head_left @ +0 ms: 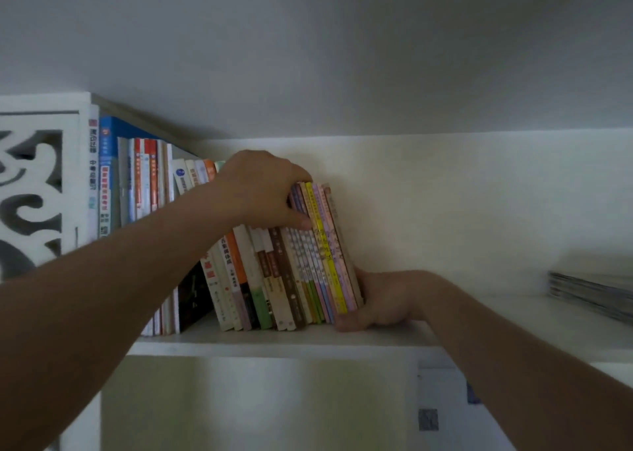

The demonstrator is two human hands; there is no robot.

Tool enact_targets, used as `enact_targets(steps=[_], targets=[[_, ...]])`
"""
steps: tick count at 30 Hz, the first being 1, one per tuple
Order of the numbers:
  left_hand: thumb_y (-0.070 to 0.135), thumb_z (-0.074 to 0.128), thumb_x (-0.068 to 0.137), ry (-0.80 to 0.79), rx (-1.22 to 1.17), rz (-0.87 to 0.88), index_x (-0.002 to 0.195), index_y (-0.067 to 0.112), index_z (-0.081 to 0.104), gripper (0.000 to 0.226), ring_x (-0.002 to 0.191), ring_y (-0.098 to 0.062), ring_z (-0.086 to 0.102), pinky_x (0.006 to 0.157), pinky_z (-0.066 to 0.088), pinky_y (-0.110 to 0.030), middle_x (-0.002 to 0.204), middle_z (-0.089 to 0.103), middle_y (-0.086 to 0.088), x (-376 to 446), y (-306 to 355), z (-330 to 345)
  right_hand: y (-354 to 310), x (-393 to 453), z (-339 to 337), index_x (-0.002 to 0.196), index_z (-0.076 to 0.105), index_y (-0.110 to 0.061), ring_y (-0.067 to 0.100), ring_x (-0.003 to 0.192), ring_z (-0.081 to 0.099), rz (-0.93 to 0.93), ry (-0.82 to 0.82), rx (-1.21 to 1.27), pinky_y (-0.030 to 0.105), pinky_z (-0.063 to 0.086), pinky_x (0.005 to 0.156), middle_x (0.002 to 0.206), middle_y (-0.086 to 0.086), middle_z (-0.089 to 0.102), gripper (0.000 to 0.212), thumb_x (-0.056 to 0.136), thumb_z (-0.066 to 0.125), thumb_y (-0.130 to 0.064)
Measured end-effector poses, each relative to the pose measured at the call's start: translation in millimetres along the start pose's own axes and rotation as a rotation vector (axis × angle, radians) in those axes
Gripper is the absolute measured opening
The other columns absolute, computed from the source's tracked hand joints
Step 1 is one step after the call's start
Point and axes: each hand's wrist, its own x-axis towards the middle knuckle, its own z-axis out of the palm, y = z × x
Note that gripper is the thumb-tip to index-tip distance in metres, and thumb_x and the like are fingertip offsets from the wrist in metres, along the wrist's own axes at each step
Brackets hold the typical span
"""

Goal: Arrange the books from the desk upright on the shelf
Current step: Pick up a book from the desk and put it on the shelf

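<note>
A row of several books (274,279) stands on the white shelf (281,342), leaning left. At the row's right end is a bundle of thin, colourful books (330,252) with yellow, pink and purple spines. My left hand (263,190) grips the top of that bundle, fingers over the top edges and thumb on the spines. My right hand (380,300) presses against the bundle's right side at its foot, resting on the shelf board. Taller books (137,176) stand upright at the far left of the shelf.
A flat stack of magazines (589,296) lies on the shelf at the far right. A white carved panel (34,183) closes the shelf's left end. The shelf's top board hangs low overhead. Between the row and the stack is bare shelf board.
</note>
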Motion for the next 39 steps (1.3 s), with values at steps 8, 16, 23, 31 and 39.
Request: enact_targets(steps=[8, 16, 23, 31, 39], targets=[[0.057, 0.087, 0.071, -0.084, -0.277, -0.019, 0.141, 0.049, 0.055, 0.077, 0.113, -0.003, 0.062, 0.098, 0.046, -0.033, 0.128, 0.067, 0.025, -0.8, -23.0, -26.2, -16.9, 3.4, 25.4, 0.164, 0.001, -0.041, 0.002, 0.143, 0.045, -0.063, -0.021, 0.103, 0.030, 0.038, 0.121, 0.159, -0.018, 0.045, 0.113, 0.087, 0.084, -0.038], [0.097, 0.024, 0.079, -0.102, -0.332, -0.084, 0.153, 0.054, 0.036, 0.086, 0.136, -0.018, 0.052, 0.109, 0.038, -0.037, 0.149, 0.057, 0.011, -3.5, -10.4, -19.5, -17.6, 21.7, 12.6, 0.163, -0.022, -0.031, 0.000, 0.147, 0.036, -0.034, -0.051, 0.008, 0.023, 0.032, 0.120, 0.165, -0.015, 0.035, 0.124, 0.092, 0.080, -0.031], [0.090, 0.043, 0.079, -0.066, -0.056, -0.166, 0.126, 0.029, 0.066, 0.081, 0.107, -0.024, 0.064, 0.098, 0.047, -0.045, 0.113, 0.071, 0.003, 3.5, -3.3, -2.5, -17.7, 13.5, 28.7, 0.160, 0.016, -0.046, -0.011, 0.127, 0.052, -0.129, 0.185, 0.281, 0.011, 0.046, 0.095, 0.148, -0.023, 0.048, 0.112, 0.080, 0.091, -0.024], [0.084, 0.068, 0.071, -0.162, -0.119, -0.009, 0.125, 0.041, 0.064, 0.069, 0.103, -0.012, 0.062, 0.091, 0.046, -0.037, 0.112, 0.069, 0.016, -2.5, -18.3, -8.6, -26.3, 18.2, 34.9, 0.155, 0.001, -0.068, -0.006, 0.141, 0.042, -0.199, 0.380, 0.267, 0.046, 0.040, 0.121, 0.155, -0.031, 0.044, 0.120, 0.077, 0.091, -0.048], [0.083, 0.074, 0.066, -0.276, -0.028, -0.037, 0.111, 0.029, 0.069, 0.071, 0.093, -0.015, 0.066, 0.084, 0.053, -0.037, 0.098, 0.070, 0.009, 8.5, -17.5, -15.0, -38.9, 11.3, 41.8, 0.151, -0.011, -0.069, 0.005, 0.130, 0.058, -0.092, 0.374, 0.081, 0.037, 0.045, 0.116, 0.147, -0.028, 0.054, 0.138, 0.059, 0.091, -0.071]])
